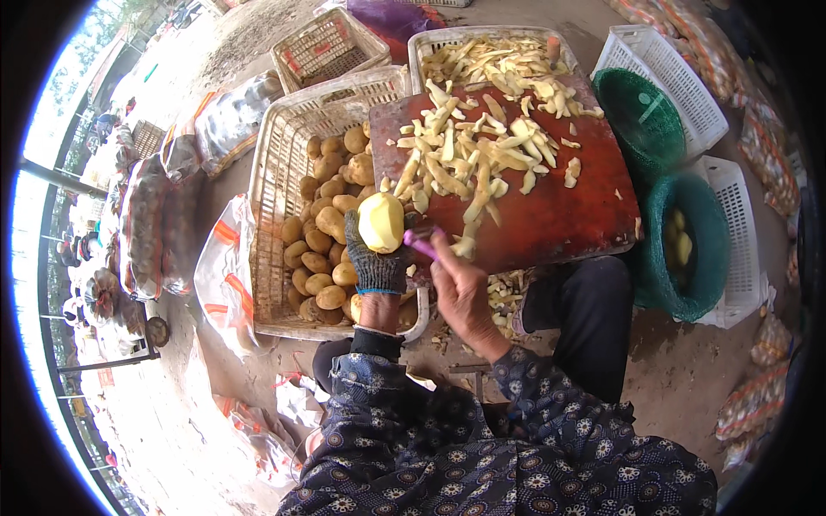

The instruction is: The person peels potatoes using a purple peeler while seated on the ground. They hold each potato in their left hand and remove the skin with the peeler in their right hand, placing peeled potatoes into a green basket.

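Observation:
My left hand point(381, 271), in a dark grey knit glove, grips a peeled potato point(381, 222) whose surface is pale yellow with a small brownish patch at the lower end. Bare-skinned, my right hand point(461, 290) is closed around a purple-handled peeler point(423, 244); its head is close to the potato's right side, and blur hides whether they touch. Both hands are over the near left corner of a red board point(568, 216). Potato peelings point(464, 161) lie heaped across that board. Unpeeled potatoes point(330, 222) fill part of a plastic crate point(274, 148) to the left.
Behind the board, another crate point(416, 48) holds more peelings. At right, a green mesh-lined container point(694, 271) has peeled potatoes inside, beside a second green container point(639, 122) and white crates point(703, 109). Full sacks point(142, 226) stand at left. Scraps point(506, 297) litter the ground below.

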A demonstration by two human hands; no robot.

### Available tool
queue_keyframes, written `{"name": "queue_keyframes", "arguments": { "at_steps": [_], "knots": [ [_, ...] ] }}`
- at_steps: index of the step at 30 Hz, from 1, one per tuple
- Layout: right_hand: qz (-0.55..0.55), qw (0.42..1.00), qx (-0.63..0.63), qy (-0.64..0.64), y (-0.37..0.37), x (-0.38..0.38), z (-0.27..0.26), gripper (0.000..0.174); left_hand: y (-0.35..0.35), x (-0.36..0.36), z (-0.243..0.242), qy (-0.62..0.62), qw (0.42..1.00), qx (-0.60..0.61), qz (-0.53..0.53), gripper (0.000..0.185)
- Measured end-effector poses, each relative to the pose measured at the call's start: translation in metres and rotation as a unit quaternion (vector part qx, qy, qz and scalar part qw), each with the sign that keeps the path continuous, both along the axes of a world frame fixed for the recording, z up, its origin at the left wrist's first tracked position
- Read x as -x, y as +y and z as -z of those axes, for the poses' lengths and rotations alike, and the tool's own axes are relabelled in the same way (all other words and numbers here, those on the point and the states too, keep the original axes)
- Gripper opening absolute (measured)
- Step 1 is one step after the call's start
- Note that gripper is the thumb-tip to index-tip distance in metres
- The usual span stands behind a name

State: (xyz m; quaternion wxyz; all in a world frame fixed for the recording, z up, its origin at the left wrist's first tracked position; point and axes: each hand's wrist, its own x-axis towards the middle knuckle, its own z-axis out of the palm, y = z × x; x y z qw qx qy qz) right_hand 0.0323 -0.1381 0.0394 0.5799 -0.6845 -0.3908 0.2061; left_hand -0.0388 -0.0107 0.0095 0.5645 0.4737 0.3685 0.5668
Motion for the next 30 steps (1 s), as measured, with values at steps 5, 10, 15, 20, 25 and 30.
{"name": "queue_keyframes", "arguments": {
  "at_steps": [5, 10, 15, 20, 25, 30],
  "knots": [
    [-0.019, 0.998, 0.043, 0.031, 0.041, -0.052, -0.021, 0.036, 0.002, 0.0, -0.01, 0.346, 0.916, -0.166, 0.113, 0.062],
    [-0.027, 0.999, -0.012, -0.022, 0.048, -0.049, -0.028, 0.034, -0.004, -0.005, 0.003, 0.262, 0.94, -0.217, 0.022, 0.081],
    [-0.096, 0.993, 0.029, -0.06, 0.027, -0.037, -0.029, 0.029, 0.01, -0.001, 0.008, -0.125, 0.964, 0.195, 0.13, 0.063],
    [-0.084, 0.996, 0.004, -0.044, -0.018, -0.007, -0.003, 0.034, 0.012, 0.01, 0.019, -0.079, 0.976, 0.162, 0.125, 0.052],
    [0.024, 0.863, 0.02, 0.504, 0.022, -0.013, -0.022, 0.038, -0.009, 0.003, -0.016, 0.12, 0.988, -0.025, 0.091, 0.049],
    [0.08, 0.824, -0.044, 0.56, 0.06, -0.018, -0.013, 0.027, -0.015, -0.018, -0.032, 0.069, 0.992, -0.041, 0.098, 0.045]
  ]
}}
